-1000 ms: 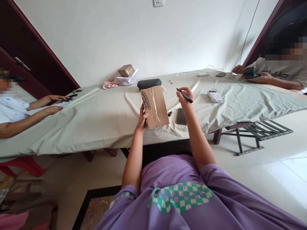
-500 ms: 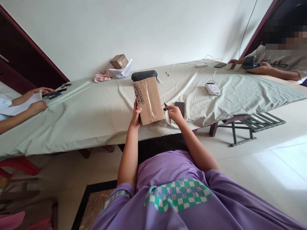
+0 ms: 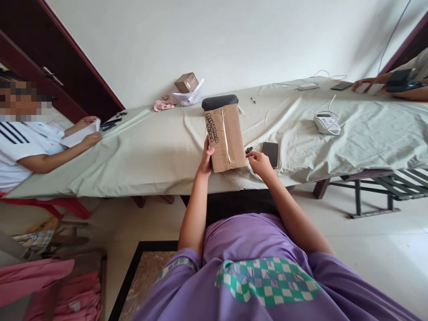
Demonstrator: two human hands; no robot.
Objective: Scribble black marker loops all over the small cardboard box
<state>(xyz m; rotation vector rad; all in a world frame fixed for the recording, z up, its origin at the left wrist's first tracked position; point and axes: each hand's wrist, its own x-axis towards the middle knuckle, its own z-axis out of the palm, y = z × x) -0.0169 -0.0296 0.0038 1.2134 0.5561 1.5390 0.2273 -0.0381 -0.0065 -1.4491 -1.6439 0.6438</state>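
My left hand (image 3: 206,161) is wrapped round the lower left side of a brown cardboard box (image 3: 232,140), thumb on its near face. The box is tilted up toward me over the table. Black looped scribbles run down its left side, and a shiny strip of tape crosses its middle. Just off the box's right edge, my right hand (image 3: 261,164) is closed on a small black pen (image 3: 248,150), mostly hidden by the fingers. A dark flat rectangular device (image 3: 270,153) lies beside that hand. Behind the box's top edge is a black rounded case (image 3: 220,101).
A cloth (image 3: 150,154) covers the long table. At the back are a small carton (image 3: 186,83) on a plastic bag, pink cloth (image 3: 163,104) and a pen (image 3: 253,100). A white device with a cable (image 3: 327,123) stands right. People sit at both ends; one holds paper (image 3: 81,134).
My view has turned left, so the scene sits further right and more of the person at the left shows. Both hands keep their holds; the right stays beside the box.
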